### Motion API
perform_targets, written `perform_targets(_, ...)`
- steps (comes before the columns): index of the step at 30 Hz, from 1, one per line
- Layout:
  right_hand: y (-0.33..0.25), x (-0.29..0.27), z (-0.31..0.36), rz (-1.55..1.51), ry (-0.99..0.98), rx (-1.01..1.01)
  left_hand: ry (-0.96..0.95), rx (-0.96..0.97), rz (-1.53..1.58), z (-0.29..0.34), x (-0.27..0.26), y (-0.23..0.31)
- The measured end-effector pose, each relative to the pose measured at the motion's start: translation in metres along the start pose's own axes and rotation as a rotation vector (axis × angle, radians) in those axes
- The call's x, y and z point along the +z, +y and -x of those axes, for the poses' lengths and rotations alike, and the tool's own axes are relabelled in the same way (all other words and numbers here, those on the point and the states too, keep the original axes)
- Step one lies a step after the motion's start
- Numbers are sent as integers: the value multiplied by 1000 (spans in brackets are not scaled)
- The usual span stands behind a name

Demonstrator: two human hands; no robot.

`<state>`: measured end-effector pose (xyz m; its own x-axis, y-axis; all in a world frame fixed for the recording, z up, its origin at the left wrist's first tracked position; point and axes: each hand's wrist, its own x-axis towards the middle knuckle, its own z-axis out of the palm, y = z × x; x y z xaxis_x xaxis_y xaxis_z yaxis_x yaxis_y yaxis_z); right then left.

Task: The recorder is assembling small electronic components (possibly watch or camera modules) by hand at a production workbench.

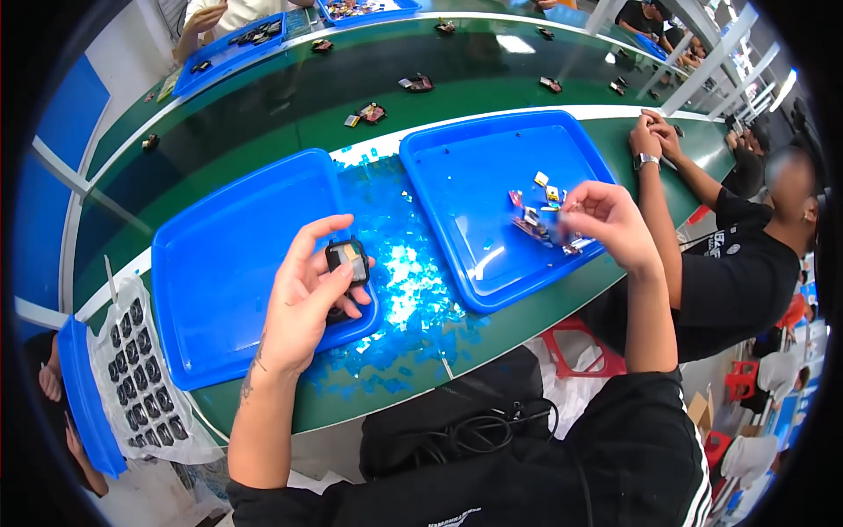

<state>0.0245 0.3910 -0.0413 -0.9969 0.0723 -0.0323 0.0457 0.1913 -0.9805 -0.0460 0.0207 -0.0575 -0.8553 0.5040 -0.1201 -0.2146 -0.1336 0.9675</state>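
Note:
My left hand [299, 307] is closed around a small black square case [358, 272], which looks like a watch housing with a silver and yellowish part inside. It is held above the right side of a blue tray [237, 255]. Another dark piece shows partly beneath my fingers; whether I hold it, I cannot tell. My right hand [615, 220] hovers over a second blue tray [457, 220], thumb and fingers pinched together. What the pinch holds, if anything, is blurred. Beside those fingertips lies a loose cluster of small electronic parts [529, 224], some with yellow and white pieces.
Translucent blue film bits [408, 281] are strewn between the trays. Black cases fill a white blister tray [140, 378] at the left. Small assemblies [372, 113] sit along the green belt [263, 114] beyond. A person [738, 263] sits close at my right.

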Motion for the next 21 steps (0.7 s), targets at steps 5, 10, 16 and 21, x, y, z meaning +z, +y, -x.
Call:
perform_targets(5, -2, 9, -9, 534, 41, -32, 0, 56, -94, 2, -3, -7)
perform_targets(10, -4, 28, -10, -81, 132, 17, 57, 217, -281, 8, 1, -12)
perform_targets(16, -8, 100, 5, -542, -71, 221, 89, 829, -929, 10, 21, -18)
perform_targets(21, -10, 141, 4, -682, -257, 397, 13, 1060, -1064, 8, 28, -31)
